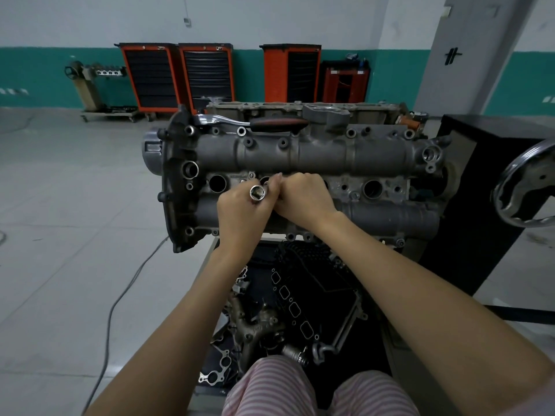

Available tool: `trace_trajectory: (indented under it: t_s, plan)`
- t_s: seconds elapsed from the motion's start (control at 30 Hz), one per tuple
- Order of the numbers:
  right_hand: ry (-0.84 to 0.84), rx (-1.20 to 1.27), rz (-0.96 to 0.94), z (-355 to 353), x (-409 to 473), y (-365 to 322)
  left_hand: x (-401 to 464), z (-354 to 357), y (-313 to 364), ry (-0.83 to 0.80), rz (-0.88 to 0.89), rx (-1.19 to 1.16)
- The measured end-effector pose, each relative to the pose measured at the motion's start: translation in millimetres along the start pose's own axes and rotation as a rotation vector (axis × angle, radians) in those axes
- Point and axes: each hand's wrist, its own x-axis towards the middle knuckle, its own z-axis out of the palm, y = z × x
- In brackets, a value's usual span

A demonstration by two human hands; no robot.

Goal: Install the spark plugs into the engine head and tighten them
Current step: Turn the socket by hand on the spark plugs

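Both hands (271, 202) grip a socket (257, 193) over the engine head (300, 151).

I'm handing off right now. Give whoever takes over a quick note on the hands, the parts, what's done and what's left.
Left hand grips the socket, open end up, over the second plug well.
Right hand is curled beside it; what it holds is hidden.
Ratchet lies on the far side of the engine head.
Wells at far left and right look empty.
Left: seat the plugs, then tighten them with the ratchet.
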Motion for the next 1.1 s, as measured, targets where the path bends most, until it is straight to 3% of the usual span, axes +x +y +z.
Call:
trace_trajectory:
  t_s: [0.2,0.37,0.57,0.83,1.0,1.1]
  plan:
    - [-0.113,-0.062,-0.027,6.5,1.2,4.7,-5.1,-2.3,-3.0,-0.025,0.038,0.004]
    - [-0.109,-0.059,-0.08,6.3,0.1,5.2,-6.0,-2.1,-2.0,-0.026,0.024,-0.008]
    - [-0.076,0.009,-0.01,0.9,-1.0,3.7,0.1,0.9,2.1,0.013,-0.025,0.025]
    - [-0.148,-0.047,-0.038,7.4,1.6,5.8,-7.7,-1.2,-1.7,-0.004,0.039,-0.009]
    - [-0.09,-0.043,-0.069,2.6,0.6,3.9,-4.2,-0.3,-0.3,0.006,-0.032,-0.022]
    - [0.031,-0.021,-0.085,-0.1,-1.1,1.5,-0.4,0.1,3.8,0.041,-0.057,-0.015]
